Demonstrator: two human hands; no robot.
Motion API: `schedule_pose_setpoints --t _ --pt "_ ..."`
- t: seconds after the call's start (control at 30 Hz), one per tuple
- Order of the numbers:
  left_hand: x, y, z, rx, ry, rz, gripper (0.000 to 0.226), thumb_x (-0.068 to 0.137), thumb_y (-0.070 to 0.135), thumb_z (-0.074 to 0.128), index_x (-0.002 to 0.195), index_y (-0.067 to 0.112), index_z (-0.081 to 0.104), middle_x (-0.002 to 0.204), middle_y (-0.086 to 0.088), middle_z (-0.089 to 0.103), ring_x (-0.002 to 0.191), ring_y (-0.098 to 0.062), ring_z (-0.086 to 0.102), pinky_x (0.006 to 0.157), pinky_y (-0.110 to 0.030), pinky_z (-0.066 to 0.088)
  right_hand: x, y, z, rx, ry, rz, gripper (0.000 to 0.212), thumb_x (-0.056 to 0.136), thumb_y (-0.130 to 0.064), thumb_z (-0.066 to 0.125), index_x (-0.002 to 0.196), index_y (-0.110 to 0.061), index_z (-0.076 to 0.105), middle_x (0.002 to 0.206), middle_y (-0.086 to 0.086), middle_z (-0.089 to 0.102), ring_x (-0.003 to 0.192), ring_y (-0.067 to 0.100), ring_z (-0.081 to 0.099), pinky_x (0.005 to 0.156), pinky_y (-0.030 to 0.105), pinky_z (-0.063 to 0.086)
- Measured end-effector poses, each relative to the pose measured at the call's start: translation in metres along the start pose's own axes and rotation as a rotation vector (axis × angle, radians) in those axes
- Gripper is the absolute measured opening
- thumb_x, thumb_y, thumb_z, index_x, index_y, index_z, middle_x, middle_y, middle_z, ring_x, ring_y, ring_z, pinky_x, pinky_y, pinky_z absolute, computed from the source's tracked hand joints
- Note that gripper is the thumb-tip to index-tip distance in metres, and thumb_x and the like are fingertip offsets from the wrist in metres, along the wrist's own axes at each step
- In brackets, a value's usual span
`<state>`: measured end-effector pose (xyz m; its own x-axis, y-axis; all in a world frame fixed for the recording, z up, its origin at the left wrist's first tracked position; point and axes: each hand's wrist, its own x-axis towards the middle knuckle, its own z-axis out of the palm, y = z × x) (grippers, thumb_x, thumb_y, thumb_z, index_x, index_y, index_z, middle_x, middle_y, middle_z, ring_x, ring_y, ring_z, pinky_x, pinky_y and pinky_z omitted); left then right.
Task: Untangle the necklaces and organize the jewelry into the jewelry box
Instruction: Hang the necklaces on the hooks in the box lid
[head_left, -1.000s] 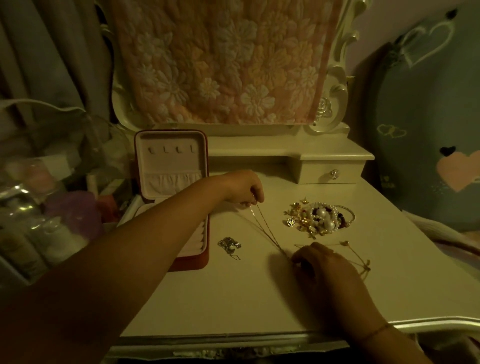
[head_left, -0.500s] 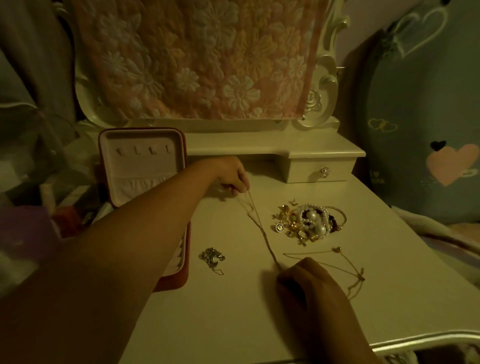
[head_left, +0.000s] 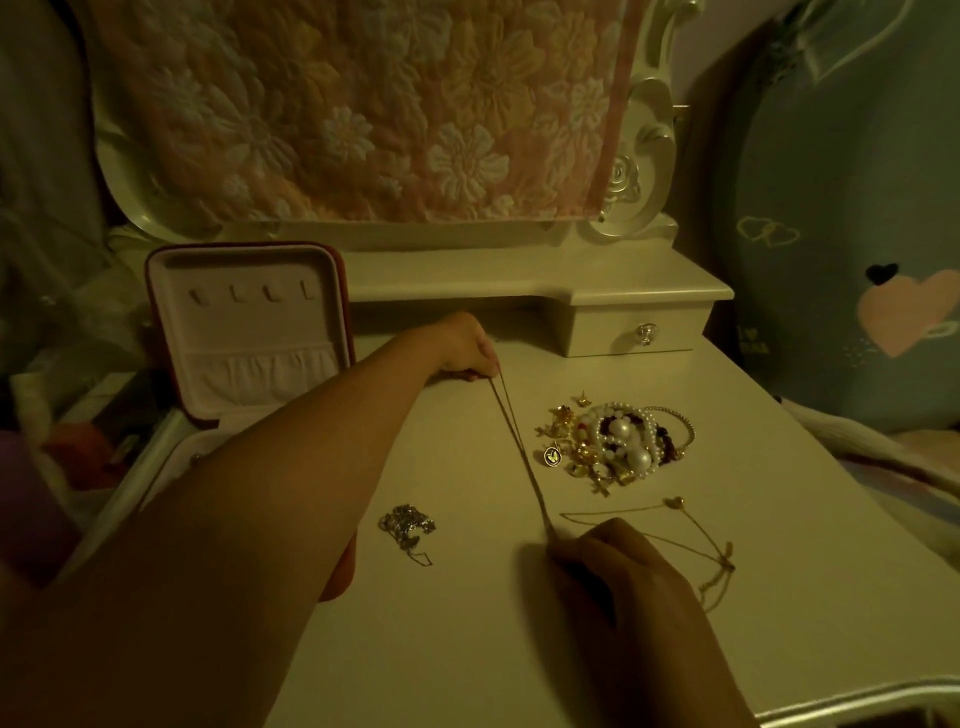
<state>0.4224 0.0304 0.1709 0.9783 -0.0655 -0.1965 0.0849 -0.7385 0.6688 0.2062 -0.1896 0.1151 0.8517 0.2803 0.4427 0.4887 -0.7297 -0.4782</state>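
You hold the gold chain drawn taut between your two hands, and its long axis runs almost straight away from you, leaning a little left at the far end. Your left hand pinches that far end just in front of the small drawer. Your right hand pinches the near end with its fingers curled over it, so the hands are well apart and each is clamped on the same chain. The open jewelry box stands to the left of the line with its lid upright, and your left forearm crosses over its base (so the compartments are mostly hidden). Your left hand is the nearer one to the lid's hooks, so I judge the far end should lead if the chain goes there next. Just right of the chain lies the heap of pearls and gold pieces, near enough to snag a slack strand. A second gold necklace trails beside your right hand, and a silver tangle sits between the chain and the box. The pale tabletop looks smooth; a floral cloth covers the frame behind and a heart-print cushion leans at right.
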Motion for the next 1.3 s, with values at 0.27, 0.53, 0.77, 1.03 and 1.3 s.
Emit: schedule_pose_setpoints --t 0.27,0.53,0.77,1.03,1.3 --pt "0.004 -0.013 0.001 -0.009 0.037 0.020 0.009 0.077 0.016 0.077 0.085 0.014 0.074 0.072 -0.001 0.066 0.065 -0.009 0.057 0.063 -0.021 0.045 -0.001 0.002 0.001 0.038 -0.004 0.042 0.022 0.068 -0.027 0.065 0.088 -0.029 0.074 0.078 -0.019 0.056 0.064 -0.004 0.054 0.067 -0.009 0.029" --pt "0.003 -0.015 0.001 -0.074 0.022 0.034 0.018 0.078 0.008 0.075 0.096 0.005 0.072 0.074 0.000 0.067 0.067 -0.008 0.059 0.066 -0.018 0.047 -0.003 0.003 -0.002 0.097 -0.030 0.088 0.028 0.071 -0.010 0.078 0.091 -0.029 0.073 0.082 -0.019 0.060 0.072 0.000 0.057 0.070 -0.002 0.038" --pt "-0.003 -0.010 0.000 -0.087 -0.004 0.066 0.022 0.080 0.006 0.072 0.102 0.005 0.069 0.077 0.001 0.064 0.067 -0.004 0.057 0.049 -0.005 0.042 -0.003 0.001 -0.006 0.113 -0.063 0.123 0.029 0.072 -0.009 0.078 0.093 -0.029 0.073 0.084 -0.022 0.059 0.076 -0.006 0.058 0.072 -0.002 0.038" --pt "-0.004 -0.013 0.002 -0.099 0.025 0.058 0.023 0.088 0.019 0.066 0.104 0.003 0.068 0.077 -0.003 0.062 0.063 -0.007 0.050 0.049 -0.009 0.043 -0.002 -0.005 -0.011 0.169 -0.072 0.223 0.020 0.078 -0.023 0.072 0.096 -0.033 0.069 0.086 -0.023 0.056 0.080 -0.006 0.055 0.067 0.007 0.042" --pt "-0.004 -0.015 0.011 -0.085 0.085 0.123 0.008 0.076 0.018 0.078 0.081 0.015 0.073 0.086 -0.004 0.071 0.081 -0.012 0.063 0.082 -0.027 0.050 -0.002 -0.004 -0.011 0.128 -0.072 0.174 0.015 0.077 -0.019 0.074 0.087 -0.030 0.072 0.082 -0.023 0.053 0.078 -0.007 0.055 0.066 0.002 0.038"
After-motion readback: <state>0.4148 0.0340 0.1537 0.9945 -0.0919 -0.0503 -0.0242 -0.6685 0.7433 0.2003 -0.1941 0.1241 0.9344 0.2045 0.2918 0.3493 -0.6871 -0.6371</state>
